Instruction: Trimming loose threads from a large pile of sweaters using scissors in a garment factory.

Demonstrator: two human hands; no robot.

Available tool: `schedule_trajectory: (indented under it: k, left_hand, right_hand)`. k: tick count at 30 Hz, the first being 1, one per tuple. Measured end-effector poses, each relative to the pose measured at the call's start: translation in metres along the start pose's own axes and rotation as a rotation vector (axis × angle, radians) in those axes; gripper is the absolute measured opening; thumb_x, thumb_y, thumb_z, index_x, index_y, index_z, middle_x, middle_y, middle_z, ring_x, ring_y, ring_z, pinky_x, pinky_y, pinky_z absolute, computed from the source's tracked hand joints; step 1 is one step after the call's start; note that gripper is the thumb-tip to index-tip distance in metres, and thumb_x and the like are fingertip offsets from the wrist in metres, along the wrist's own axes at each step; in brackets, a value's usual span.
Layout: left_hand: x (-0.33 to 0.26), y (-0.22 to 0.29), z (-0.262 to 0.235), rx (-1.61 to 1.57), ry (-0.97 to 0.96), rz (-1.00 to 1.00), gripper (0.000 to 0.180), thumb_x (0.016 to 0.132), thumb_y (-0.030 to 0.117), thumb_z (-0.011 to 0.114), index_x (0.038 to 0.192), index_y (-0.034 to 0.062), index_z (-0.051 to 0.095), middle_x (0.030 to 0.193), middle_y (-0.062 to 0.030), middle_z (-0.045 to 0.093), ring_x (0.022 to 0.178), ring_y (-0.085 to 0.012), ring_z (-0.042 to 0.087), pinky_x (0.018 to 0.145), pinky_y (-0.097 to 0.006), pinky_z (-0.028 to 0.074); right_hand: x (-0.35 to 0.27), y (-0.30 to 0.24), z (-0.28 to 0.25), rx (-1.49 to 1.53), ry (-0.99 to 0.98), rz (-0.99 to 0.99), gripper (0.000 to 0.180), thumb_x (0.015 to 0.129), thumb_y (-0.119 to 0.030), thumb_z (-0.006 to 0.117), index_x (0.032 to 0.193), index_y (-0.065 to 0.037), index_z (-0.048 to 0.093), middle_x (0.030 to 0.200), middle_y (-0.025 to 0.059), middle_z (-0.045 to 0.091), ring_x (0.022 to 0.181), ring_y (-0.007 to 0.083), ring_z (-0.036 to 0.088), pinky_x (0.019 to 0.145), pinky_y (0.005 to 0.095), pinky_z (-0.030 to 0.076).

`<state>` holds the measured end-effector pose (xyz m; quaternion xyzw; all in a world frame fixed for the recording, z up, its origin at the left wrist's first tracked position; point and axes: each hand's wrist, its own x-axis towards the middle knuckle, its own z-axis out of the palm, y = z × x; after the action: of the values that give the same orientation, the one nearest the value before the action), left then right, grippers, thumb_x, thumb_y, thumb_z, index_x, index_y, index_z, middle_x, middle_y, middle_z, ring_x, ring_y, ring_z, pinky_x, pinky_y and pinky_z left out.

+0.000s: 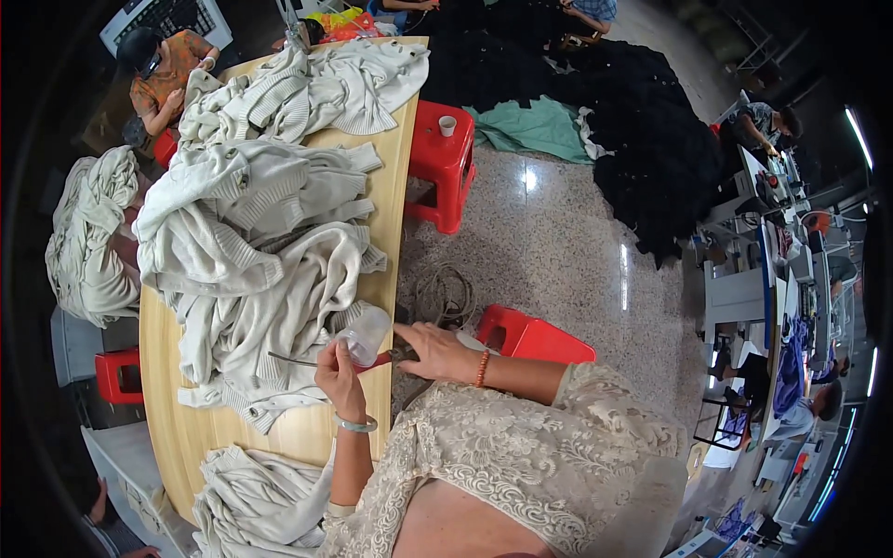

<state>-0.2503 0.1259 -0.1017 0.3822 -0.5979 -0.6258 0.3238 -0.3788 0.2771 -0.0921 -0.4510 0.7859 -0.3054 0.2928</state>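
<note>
My left hand [342, 383] pinches a clear, rounded plastic cup [364, 337] over the table's right edge. A thin dark rod [290, 359] sticks out leftward beside these fingers, and a red piece [379, 361] shows under the cup; whether the two are one tool, I cannot tell. Just right of the cup is my right hand [435, 352], its fingers apart and stretched toward it; I see nothing held there. Cream knit cardigans [270, 288] with ribbed edges and buttons lie heaped beside and beyond my left hand.
The wooden table [172, 409] carries more cream knitwear [256, 493] near me. Red stools [437, 153] stand along it, one with a paper cup [447, 125]. A coiled hose or cable [444, 293] lies on the floor. Dark cloth [651, 177] is piled beyond; people work around.
</note>
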Motion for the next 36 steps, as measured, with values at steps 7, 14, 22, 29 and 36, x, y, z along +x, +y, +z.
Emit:
schedule_trajectory:
  k: [7, 14, 22, 29, 36]
  left_hand:
    - [0.017, 0.019, 0.028, 0.197, -0.115, 0.197, 0.014, 0.093, 0.008, 0.061, 0.097, -0.0037, 0.067, 0.088, -0.0040, 0.055, 0.075, -0.0102, 0.054, 0.065, -0.023, 0.045]
    - [0.030, 0.000, 0.066, 0.228, -0.172, 0.021, 0.011, 0.090, 0.004, 0.063, 0.096, -0.0039, 0.067, 0.083, -0.0048, 0.056, 0.072, -0.0095, 0.052, 0.064, -0.022, 0.044]
    - [0.051, -0.039, 0.113, 0.315, -0.243, -0.053, 0.025, 0.091, 0.009, 0.062, 0.114, -0.0022, 0.064, 0.098, -0.0056, 0.059, 0.084, -0.0131, 0.056, 0.077, -0.024, 0.046]
    - [0.084, -0.048, 0.132, 0.719, -0.241, 0.147, 0.026, 0.093, -0.001, 0.054, 0.117, -0.0016, 0.064, 0.096, -0.0095, 0.062, 0.089, -0.0165, 0.057, 0.082, -0.027, 0.045]
    - [0.074, -0.042, 0.142, 0.729, -0.199, 0.034, 0.024, 0.092, -0.004, 0.053, 0.114, -0.0044, 0.064, 0.105, -0.0138, 0.062, 0.097, -0.0207, 0.058, 0.089, -0.030, 0.044]
  right_hand:
    - [0.013, -0.021, -0.032, 0.003, 0.311, -0.311, 0.092, 0.070, -0.015, 0.075, 0.146, -0.007, 0.025, 0.130, 0.0181, 0.044, 0.119, 0.0373, 0.045, 0.099, 0.0437, 0.041]
    - [0.040, 0.013, -0.053, -0.009, 0.226, -0.273, 0.081, 0.075, -0.020, 0.074, 0.142, -0.007, 0.033, 0.130, 0.0143, 0.047, 0.114, 0.0339, 0.048, 0.098, 0.0414, 0.041]
    - [0.061, 0.125, -0.053, 0.221, 0.290, -0.150, 0.073, 0.071, -0.016, 0.076, 0.134, -0.007, 0.040, 0.128, 0.0136, 0.049, 0.115, 0.0335, 0.050, 0.097, 0.0409, 0.043]
    - [0.079, 0.264, -0.040, 0.285, 0.463, 0.225, 0.075, 0.072, -0.018, 0.076, 0.135, -0.004, 0.037, 0.126, 0.0192, 0.049, 0.115, 0.0371, 0.049, 0.098, 0.0432, 0.042]
    - [0.173, 0.340, 0.008, 0.424, 0.358, 0.461, 0.080, 0.072, -0.030, 0.079, 0.135, 0.000, 0.037, 0.124, 0.0228, 0.055, 0.118, 0.0372, 0.052, 0.100, 0.0397, 0.042]
